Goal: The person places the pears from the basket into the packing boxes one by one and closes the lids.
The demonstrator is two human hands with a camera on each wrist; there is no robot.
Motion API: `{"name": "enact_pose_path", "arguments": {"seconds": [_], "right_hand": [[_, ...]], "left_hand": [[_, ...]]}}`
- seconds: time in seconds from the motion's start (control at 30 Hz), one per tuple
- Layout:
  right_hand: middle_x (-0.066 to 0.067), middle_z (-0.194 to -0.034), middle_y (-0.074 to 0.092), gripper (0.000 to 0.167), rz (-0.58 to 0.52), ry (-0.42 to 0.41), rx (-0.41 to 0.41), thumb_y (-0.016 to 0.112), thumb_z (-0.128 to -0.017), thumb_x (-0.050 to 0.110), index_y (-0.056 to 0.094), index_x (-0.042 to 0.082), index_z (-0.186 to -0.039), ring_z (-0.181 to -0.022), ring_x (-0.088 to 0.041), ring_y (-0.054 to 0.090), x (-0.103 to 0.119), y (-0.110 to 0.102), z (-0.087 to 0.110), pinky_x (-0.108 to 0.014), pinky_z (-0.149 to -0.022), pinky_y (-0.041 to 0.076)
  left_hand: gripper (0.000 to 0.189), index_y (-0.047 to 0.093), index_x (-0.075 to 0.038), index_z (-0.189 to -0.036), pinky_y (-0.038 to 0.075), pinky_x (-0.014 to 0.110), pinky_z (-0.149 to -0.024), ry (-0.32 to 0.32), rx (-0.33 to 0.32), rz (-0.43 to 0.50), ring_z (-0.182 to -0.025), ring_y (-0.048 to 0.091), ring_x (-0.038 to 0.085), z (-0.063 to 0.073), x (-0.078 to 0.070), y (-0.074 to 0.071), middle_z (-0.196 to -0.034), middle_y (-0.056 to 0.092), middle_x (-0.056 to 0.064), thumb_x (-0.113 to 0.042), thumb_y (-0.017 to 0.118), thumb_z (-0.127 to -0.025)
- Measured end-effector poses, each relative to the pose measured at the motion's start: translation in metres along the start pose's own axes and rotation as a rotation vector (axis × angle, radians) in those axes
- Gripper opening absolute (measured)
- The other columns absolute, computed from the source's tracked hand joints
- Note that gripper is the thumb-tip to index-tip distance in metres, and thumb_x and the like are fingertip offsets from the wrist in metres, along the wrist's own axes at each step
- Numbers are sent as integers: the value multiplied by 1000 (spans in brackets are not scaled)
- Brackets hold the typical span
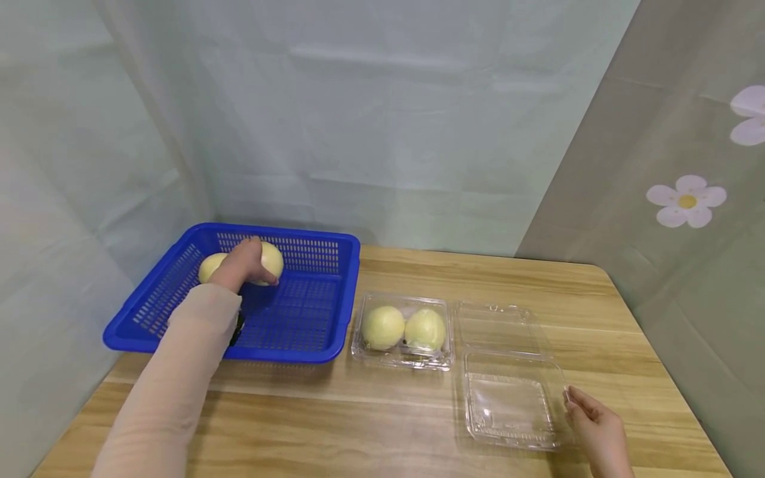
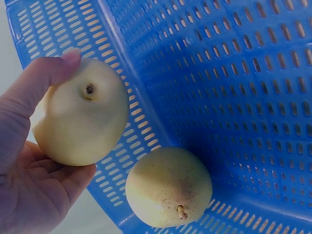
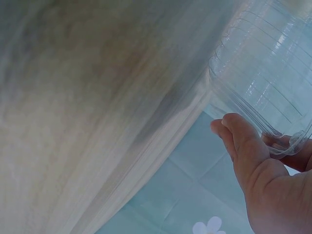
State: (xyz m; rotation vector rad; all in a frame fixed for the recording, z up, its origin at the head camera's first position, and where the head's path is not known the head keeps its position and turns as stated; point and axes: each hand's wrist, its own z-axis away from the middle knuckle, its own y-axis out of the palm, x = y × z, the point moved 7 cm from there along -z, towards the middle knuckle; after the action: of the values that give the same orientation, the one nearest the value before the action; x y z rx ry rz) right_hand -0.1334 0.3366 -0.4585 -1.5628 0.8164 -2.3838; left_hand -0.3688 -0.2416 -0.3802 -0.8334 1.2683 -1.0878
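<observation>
In the head view my left hand [image 1: 244, 261] is inside the blue plastic basket [image 1: 354, 279], gripping a pale yellow-green melon [image 1: 272, 260]. The left wrist view shows thumb and fingers curled round that melon [image 2: 90, 117], its dark end scar facing the camera. A second melon [image 2: 168, 187], with a short stem, lies in the basket beside it. My right hand [image 1: 599, 425] pinches the right edge of an open clear plastic clamshell box [image 1: 508, 405]. In the right wrist view, thumb and fingers hold the rim of this box [image 3: 263, 78].
A closed clear clamshell box [image 1: 402, 362] containing two melons stands between the basket and the open box. Everything rests on a wooden table [image 1: 335, 425]. Pale cloth [image 1: 382, 133] hangs behind and on both sides, with printed flowers at right.
</observation>
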Motion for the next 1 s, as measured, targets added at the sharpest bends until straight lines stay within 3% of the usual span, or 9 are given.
{"name": "enact_pose_path", "arguments": {"seconds": [0.2, 0.47, 0.7, 1.0], "right_hand": [[-26, -141, 36, 44, 8, -5, -5, 38, -98, 4, 33, -13, -138, -84, 19, 49, -1, 0, -1, -12, -80, 51], [-27, -142, 34, 44, 15, -6, 18, 38, -99, 5, 32, -13, -139, -93, 9, 56, 1, 3, -5, -13, -81, 51], [-26, -142, 35, 45, 8, 0, 18, 38, -99, 6, 32, -12, -139, -86, 16, 52, 1, 4, -6, -12, -81, 51], [-26, -143, 33, 46, -8, -2, 26, 38, -99, 6, 29, -12, -140, -90, 14, 53, 1, 3, -8, -12, -82, 50]], "left_hand": [[88, 35, 23, -121, 40, 59, -95, 23, -38, 22, -107, 46, 52, 2, -1, -5, -114, 46, 40, -24, 82, -64], [89, 35, 22, -123, 41, 59, -92, 27, -64, 40, -106, 47, 51, 5, -1, -9, -113, 47, 39, -25, 82, -64], [89, 35, 21, -126, 41, 60, -92, 38, -95, 55, -106, 47, 51, 7, -5, -15, -113, 47, 38, -25, 82, -64], [89, 34, 20, -126, 40, 59, -93, 44, -122, 100, -107, 46, 50, 5, -7, -22, -116, 46, 39, -25, 82, -66]]}}
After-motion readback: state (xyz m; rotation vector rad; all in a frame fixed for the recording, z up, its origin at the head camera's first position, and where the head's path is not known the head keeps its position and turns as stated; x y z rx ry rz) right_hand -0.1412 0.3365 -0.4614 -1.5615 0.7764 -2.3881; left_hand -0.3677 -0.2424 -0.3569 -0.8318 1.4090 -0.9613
